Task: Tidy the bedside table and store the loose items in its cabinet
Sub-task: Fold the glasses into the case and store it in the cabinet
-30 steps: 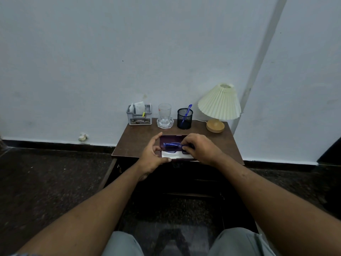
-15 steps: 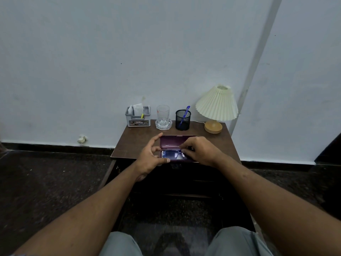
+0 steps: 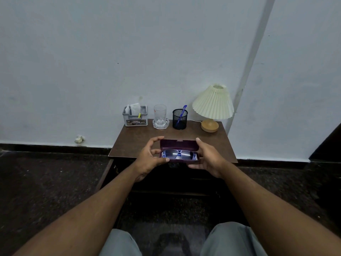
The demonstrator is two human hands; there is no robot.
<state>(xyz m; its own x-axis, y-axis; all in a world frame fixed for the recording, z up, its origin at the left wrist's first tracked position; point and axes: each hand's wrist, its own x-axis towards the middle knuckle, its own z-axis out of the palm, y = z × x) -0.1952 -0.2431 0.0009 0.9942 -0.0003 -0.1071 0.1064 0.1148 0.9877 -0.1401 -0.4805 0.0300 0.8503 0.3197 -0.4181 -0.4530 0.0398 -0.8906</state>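
Now left hand (image 3: 149,159) and right hand (image 3: 208,159) loosely cup the open maroon hard-shell glasses case (image 3: 179,148); snapping it shut may pinch the blue-framed sunglasses (image 3: 178,154).

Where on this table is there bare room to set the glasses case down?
The table is bare on its left front, between the organizer and the left hand, and on its right front, between the lamp and the right hand. The back edge is crowded: organizer, glass, pen cup, lamp.
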